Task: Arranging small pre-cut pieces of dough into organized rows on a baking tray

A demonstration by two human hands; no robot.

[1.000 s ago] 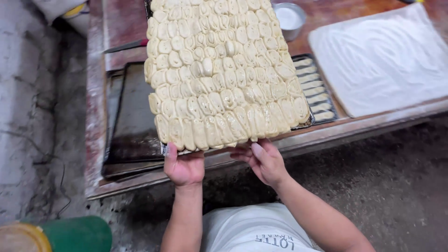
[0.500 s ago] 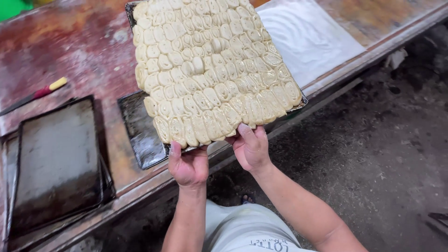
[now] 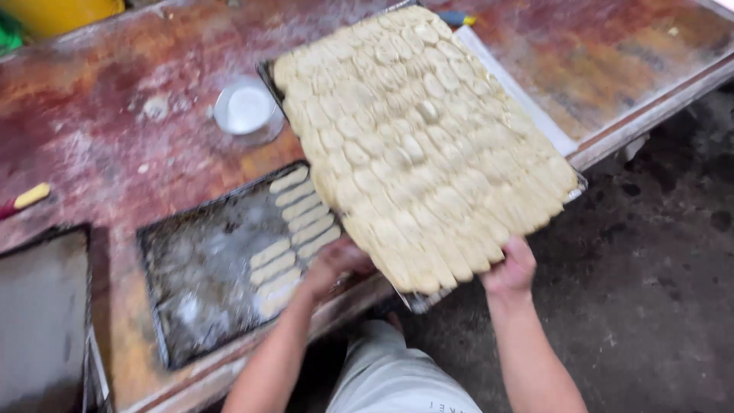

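Note:
A large metal tray (image 3: 422, 302) heaped with several rows of pale raw dough pieces (image 3: 417, 138) is held up over the worn red-brown table (image 3: 115, 138). My left hand (image 3: 336, 264) grips the tray's near edge from below. My right hand (image 3: 512, 268) grips the same edge further right, thumb against the dough. Under and left of the held tray lies a dark baking tray (image 3: 202, 268) on the table, with several dough fingers (image 3: 294, 229) lined up at its right side.
A small round white bowl (image 3: 246, 109) sits on the table behind the dark tray. Another dark tray (image 3: 38, 321) lies at the far left. A white cloth (image 3: 520, 99) shows under the held tray. A yellow-handled tool (image 3: 27, 199) lies left; dark floor at right.
The view has swung to the right and the loaded tray has moved right along the table. The partly filled dark tray and the white bowl have come into view. Both hands keep their grip.

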